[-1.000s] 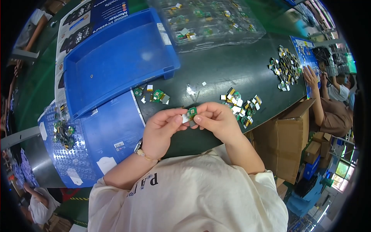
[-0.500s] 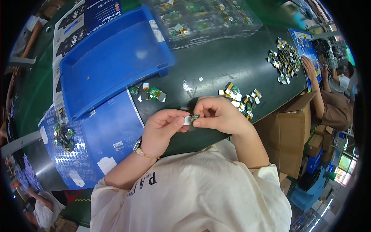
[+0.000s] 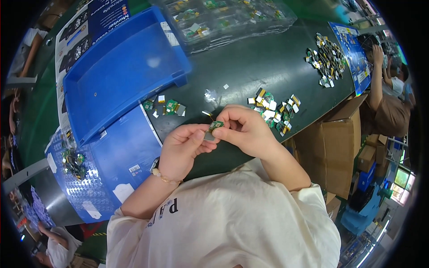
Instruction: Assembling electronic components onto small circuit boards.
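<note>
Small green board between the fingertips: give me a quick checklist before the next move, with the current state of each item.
1. Both hands on the small green board: ok, left hand and right hand pinch it together.
2. Board clear of the dark table: ok, held above it.
3. Grey piece seated on the board: cannot tell, fingers cover the joint.
4. More parts in reach: ok, pile of small boards lies beside the right hand.
5. Blue bin open: ok.

Item: small green circuit board [image 3: 216,125] with a grey part [image 3: 209,136] below it
Pose: tilted
Place: above the dark green table [image 3: 250,67], pinched between both hands' fingertips
</note>
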Tool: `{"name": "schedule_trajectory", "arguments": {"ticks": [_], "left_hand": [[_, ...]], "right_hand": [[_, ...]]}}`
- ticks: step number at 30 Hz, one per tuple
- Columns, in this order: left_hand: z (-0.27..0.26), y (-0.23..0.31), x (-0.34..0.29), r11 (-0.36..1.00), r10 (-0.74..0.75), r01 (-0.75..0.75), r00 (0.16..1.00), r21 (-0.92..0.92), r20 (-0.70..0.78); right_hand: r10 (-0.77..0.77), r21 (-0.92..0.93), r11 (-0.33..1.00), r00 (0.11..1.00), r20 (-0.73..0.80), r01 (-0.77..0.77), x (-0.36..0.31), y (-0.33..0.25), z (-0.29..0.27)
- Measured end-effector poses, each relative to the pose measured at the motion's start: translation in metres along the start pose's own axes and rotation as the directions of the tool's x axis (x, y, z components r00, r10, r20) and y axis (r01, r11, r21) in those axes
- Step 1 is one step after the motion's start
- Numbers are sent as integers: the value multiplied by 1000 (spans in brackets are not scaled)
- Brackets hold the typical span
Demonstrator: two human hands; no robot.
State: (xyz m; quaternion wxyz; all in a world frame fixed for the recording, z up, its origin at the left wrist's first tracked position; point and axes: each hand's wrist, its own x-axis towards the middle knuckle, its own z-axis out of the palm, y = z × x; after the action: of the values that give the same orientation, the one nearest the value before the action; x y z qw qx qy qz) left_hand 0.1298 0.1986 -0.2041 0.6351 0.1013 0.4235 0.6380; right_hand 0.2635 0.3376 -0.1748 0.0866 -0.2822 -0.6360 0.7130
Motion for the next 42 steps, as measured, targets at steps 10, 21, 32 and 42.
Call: {"name": "schedule_trajectory", "arguments": {"ticks": [10,21,32,42], "left_hand": [[-1,-1,2,1000,4,-4,1000,-27,9],[0,-1,1,1000,15,-15,1000,-13,-23],[0,-3,1,1000,21,-21,999,0,-34],[4,-3,2,1000,19,-17,997,17,-70]], "right_hand": [[-88,-171,982,995,-43,80,-2,-1,0],[-216,-264,947,971,-102,183,-2,1,4],[-272,-325,920,953,-131,218,-2,1,6],[-406,-458,832,906,-116,314,1,2,7]]}}
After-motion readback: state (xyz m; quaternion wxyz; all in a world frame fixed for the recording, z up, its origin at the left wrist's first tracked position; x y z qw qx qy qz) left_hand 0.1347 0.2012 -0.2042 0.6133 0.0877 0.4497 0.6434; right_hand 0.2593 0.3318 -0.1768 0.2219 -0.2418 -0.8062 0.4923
